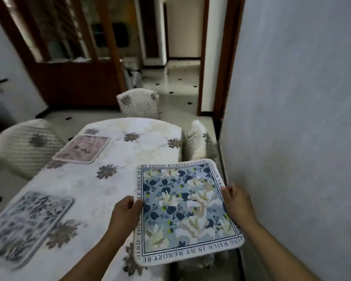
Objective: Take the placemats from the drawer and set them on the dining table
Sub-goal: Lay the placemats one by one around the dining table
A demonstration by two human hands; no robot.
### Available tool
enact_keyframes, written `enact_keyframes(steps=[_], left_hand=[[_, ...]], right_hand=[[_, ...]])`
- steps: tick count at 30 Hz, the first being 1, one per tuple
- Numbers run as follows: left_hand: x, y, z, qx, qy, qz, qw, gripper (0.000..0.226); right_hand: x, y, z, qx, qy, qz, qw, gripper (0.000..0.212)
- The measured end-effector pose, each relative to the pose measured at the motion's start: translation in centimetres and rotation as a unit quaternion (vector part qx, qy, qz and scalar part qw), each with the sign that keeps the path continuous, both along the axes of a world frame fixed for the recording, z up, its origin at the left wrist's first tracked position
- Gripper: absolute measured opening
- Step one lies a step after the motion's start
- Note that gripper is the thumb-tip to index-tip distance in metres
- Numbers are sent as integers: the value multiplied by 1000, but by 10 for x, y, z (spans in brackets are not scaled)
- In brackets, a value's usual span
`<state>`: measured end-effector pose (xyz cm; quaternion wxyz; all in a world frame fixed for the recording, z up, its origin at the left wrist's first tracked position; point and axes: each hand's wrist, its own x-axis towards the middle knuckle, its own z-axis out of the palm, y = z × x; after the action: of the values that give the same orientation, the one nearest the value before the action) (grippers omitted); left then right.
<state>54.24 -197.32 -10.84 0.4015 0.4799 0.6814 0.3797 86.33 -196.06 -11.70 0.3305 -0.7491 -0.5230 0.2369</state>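
I hold a blue floral placemat [185, 209] with a lettered white border flat over the right edge of the dining table [118, 159]. My left hand [125, 211] grips its left edge and my right hand [236, 201] grips its right edge. Two other placemats lie on the white flowered tablecloth: a pink one [82, 149] at the far left and a grey-blue floral one [26, 226] at the near left.
White-covered chairs stand around the table: one at the far end [139, 103], one on the left [22, 147], one on the right [198, 139] against the pale wall [292, 118]. A dark wood cabinet [69, 57] and a doorway [180, 57] lie beyond.
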Motion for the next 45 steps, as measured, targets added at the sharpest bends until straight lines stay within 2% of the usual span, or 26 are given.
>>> enact_keyframes(steps=[6, 13, 17, 26, 28, 33, 38, 40, 41, 43, 45], left_hand=[[-55, -18, -26, 4, 1, 173, 985, 38], [-81, -16, -82, -39, 4, 282, 959, 41], [-70, -14, -107, -85, 14, 356, 930, 38], [-24, 10, -177, -203, 20, 483, 852, 29], [-18, 18, -190, -223, 25, 493, 840, 31], [-19, 26, -218, -269, 47, 501, 821, 26], [-17, 24, -228, -264, 72, 503, 820, 22], [-10, 22, -232, -253, 90, 524, 809, 18], [-4, 20, -233, -243, 132, 531, 801, 19], [15, 20, -239, -225, 241, 508, 795, 40], [40, 30, -244, -200, 305, 465, 807, 57]], right_hand=[[-85, 117, -9, 21, -58, 204, 977, 29], [-167, 197, -53, -7, -74, 346, 935, 30], [-196, 231, -93, -46, -88, 415, 904, 31], [-259, 305, -191, -68, -93, 610, 784, 27], [-264, 311, -209, -73, -106, 630, 766, 25], [-259, 320, -238, -75, -149, 637, 753, 23], [-258, 313, -246, -61, -158, 616, 769, 20], [-255, 303, -244, 7, -165, 612, 773, 10], [-252, 295, -243, 64, -177, 610, 770, 6], [-243, 273, -243, 139, -178, 638, 736, 24], [-232, 239, -245, 152, -153, 727, 652, 41]])
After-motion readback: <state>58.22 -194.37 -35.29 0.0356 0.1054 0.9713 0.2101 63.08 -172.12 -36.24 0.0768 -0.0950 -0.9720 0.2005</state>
